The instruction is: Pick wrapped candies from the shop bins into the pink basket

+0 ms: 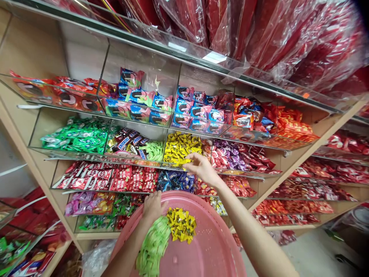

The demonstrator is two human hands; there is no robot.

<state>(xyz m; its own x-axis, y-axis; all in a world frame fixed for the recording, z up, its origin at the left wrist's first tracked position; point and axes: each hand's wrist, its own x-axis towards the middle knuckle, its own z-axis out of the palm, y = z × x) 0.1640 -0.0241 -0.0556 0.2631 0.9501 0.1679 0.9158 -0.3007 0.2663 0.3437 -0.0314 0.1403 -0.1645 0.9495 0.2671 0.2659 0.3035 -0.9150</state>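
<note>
My left hand (pixel 152 206) grips the far rim of a round pink plastic basket (pixel 219 238). Inside the basket lie a heap of light green wrapped candies (pixel 154 246) and, to its right, a smaller pile of yellow wrapped candies (pixel 181 225). My right hand (pixel 200 167) is at the front lip of a shelf bin holding more yellow candies (pixel 180 146). Its thumb and forefinger are curled together around a yellow-wrapped candy at the glass edge, partly hidden by the fingers.
Snickers bars (pixel 129 140) and green-wrapped sweets (pixel 77 134) fill bins to the left; purple sweets (pixel 230 154) lie right. Blue-and-pink cookie packs (pixel 138 102) stand above. Glass shelf fronts (pixel 161 122) cross the rack. Red plastic-wrapped goods (pixel 230 23) lie on top.
</note>
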